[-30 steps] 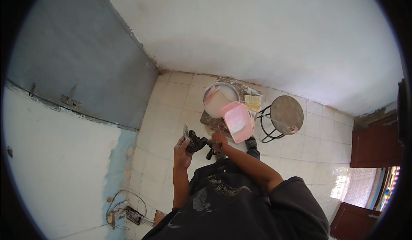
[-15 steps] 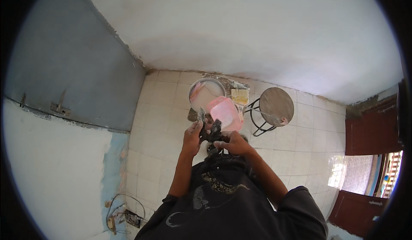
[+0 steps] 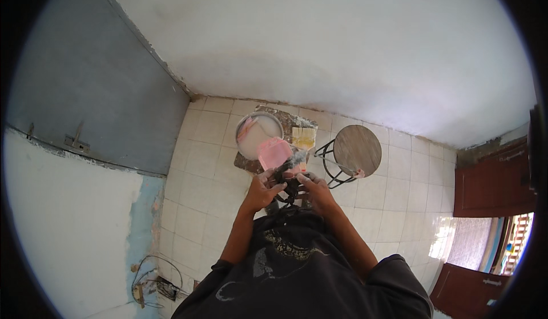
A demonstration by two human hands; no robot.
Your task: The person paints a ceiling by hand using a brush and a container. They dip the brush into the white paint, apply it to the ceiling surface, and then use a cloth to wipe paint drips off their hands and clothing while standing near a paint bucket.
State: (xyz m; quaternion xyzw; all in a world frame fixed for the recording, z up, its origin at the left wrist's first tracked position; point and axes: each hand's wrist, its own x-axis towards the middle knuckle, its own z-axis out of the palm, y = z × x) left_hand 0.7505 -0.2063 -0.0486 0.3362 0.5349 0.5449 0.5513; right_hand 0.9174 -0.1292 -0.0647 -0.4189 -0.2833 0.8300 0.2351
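In front of my waist, both hands are on a limp black cloth-like piece smeared with white. My left hand pinches its left side, thumb pointing inward. My right hand has its fingers bent at the right side, by the whitened end; the exact grip is partly hidden. Just beyond the hands is a pink plastic tub, its near part covered by the cloth. Behind it stands a round basin of whitish liquid, with a pinkish thing at its left inside.
A dirty board lies under the basin, with a yellow-and-white block at its right. A round wooden stool with black legs stands to the right, a thin stick across it. Cables hang by the left wall. The white wall rises ahead.
The cloth-like piece has been turned over or shifted between my hands, and its whitened end now points up to the right. My view has moved slightly, so the floor things appear further left and lower.
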